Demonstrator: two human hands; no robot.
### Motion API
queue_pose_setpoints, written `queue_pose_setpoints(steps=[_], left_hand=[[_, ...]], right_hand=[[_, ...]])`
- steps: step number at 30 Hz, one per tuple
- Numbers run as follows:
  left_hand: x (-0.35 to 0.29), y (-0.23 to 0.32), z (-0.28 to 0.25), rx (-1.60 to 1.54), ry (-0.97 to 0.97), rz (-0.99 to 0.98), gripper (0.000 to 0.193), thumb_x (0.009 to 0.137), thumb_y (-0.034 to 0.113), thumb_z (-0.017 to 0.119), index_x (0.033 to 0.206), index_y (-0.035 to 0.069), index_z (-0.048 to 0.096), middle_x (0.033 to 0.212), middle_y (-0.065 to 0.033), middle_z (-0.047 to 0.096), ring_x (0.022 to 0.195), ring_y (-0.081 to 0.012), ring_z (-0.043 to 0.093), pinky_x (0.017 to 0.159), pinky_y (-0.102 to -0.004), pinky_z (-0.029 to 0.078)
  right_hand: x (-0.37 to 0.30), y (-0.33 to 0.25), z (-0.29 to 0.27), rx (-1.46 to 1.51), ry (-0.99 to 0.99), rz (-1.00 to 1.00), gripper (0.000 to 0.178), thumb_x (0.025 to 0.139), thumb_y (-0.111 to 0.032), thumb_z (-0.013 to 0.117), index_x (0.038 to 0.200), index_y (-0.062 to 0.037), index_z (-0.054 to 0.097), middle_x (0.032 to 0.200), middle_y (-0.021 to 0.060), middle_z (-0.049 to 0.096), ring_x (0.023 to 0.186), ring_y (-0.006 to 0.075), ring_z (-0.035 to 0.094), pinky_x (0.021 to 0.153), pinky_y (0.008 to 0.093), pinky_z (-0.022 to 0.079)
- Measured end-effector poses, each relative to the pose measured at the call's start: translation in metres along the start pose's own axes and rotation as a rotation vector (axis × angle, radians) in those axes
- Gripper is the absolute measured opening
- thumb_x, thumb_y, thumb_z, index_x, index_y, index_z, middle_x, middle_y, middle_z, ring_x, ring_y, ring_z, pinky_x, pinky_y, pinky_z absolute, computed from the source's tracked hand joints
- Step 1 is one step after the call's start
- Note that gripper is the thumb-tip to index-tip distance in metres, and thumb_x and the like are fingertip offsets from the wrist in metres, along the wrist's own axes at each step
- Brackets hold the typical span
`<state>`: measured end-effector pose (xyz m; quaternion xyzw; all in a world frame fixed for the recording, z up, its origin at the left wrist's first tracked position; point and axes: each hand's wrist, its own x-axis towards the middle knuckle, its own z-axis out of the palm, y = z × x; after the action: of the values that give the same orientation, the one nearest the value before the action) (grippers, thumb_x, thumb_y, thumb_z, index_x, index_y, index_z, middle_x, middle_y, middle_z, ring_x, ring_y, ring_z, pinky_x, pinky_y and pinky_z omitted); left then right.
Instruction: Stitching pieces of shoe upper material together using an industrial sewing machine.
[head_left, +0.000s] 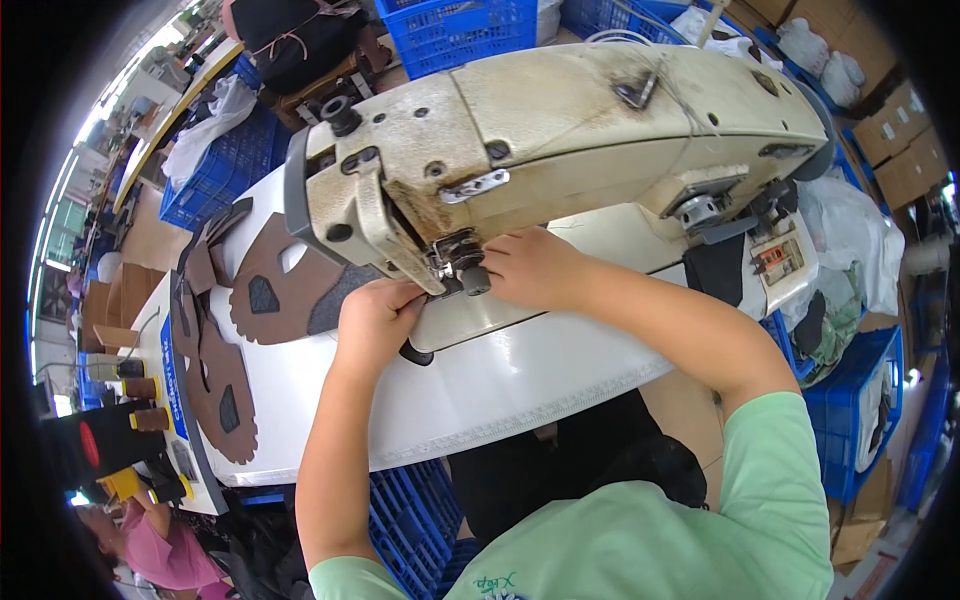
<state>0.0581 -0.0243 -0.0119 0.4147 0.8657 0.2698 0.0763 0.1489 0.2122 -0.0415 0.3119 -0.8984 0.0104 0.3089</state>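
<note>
At the needle end of a cream sewing machine (560, 150), both hands work close together. My left hand (376, 318) is closed, thumb and fingers pressed together just left of the presser foot area (462, 268). Whatever it pinches is hidden. Brown cut pieces with dark grey patches (280, 285) lie on the white table, and the grey edge of one reaches up to my left hand. My right hand (530, 268) is bent in under the machine arm, its fingers curled beside the needle parts. What those fingers press on cannot be seen.
More brown pieces (225, 395) lie at the table's left side. Thread spools (150, 418) stand beyond the left edge. Blue crates (460, 35) stand behind, and another blue crate (850, 410) is at the right. A person in pink (165, 550) sits at lower left.
</note>
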Motion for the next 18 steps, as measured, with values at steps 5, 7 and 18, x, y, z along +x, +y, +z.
queue_pose_setpoints(steps=[5,7,18], left_hand=[[-0.003,-0.004,0.004,-0.041,0.13,0.096,0.021,0.077,0.006,0.069,0.096,0.009,0.075,0.084,-0.0112,0.07,0.079,-0.0289,0.067,0.072,-0.035,0.053],[-0.001,-0.003,0.001,-0.045,0.127,0.083,0.021,0.077,0.006,0.069,0.097,0.009,0.075,0.084,-0.0112,0.07,0.079,-0.0284,0.067,0.071,-0.0346,0.053],[0.003,-0.007,-0.001,-0.039,0.035,-0.015,0.019,0.076,0.01,0.07,0.094,0.012,0.076,0.077,-0.0132,0.068,0.072,-0.0296,0.065,0.066,-0.0364,0.052]], right_hand=[[0.0,0.004,-0.01,-0.025,0.042,0.095,0.015,0.074,-0.015,0.063,0.09,-0.0135,0.062,0.079,-0.0004,0.056,0.077,0.0156,0.059,0.056,0.0292,0.052],[-0.002,0.014,-0.012,0.1,-0.009,-0.061,0.015,0.076,-0.015,0.063,0.09,-0.0134,0.062,0.078,0.0003,0.056,0.078,0.0164,0.059,0.054,0.029,0.053],[0.004,0.005,-0.015,0.123,-0.003,-0.085,0.018,0.081,-0.018,0.065,0.067,-0.0092,0.06,0.072,-0.0005,0.053,0.078,0.0173,0.056,0.064,0.031,0.052]])
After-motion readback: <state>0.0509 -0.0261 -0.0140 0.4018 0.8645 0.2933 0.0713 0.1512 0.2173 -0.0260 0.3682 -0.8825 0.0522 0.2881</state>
